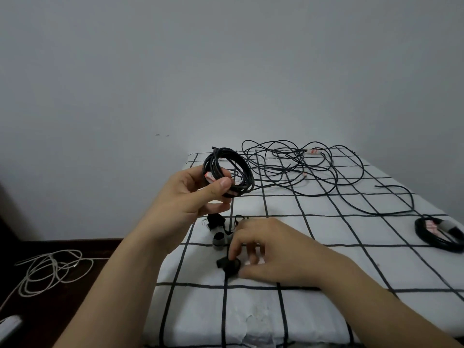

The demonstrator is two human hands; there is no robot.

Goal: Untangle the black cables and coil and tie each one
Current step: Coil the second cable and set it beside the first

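My left hand [193,194] holds a coiled black cable [241,172] up above the near left of the bed, thumb and fingers pinching the bundle. My right hand [271,252] rests low on the sheet with its fingers pinching a small black strap [227,264]. A loose tangle of black cables [301,169] spreads across the far part of the bed. Another coiled black cable [437,232], wrapped with a grey tie, lies at the right edge.
The bed carries a white sheet with a black grid [326,310]. A grey strap roll [219,239] and another black strap [214,221] lie near my hands. On the dark floor at left lies a loose white cable [50,270]. A grey wall stands behind.
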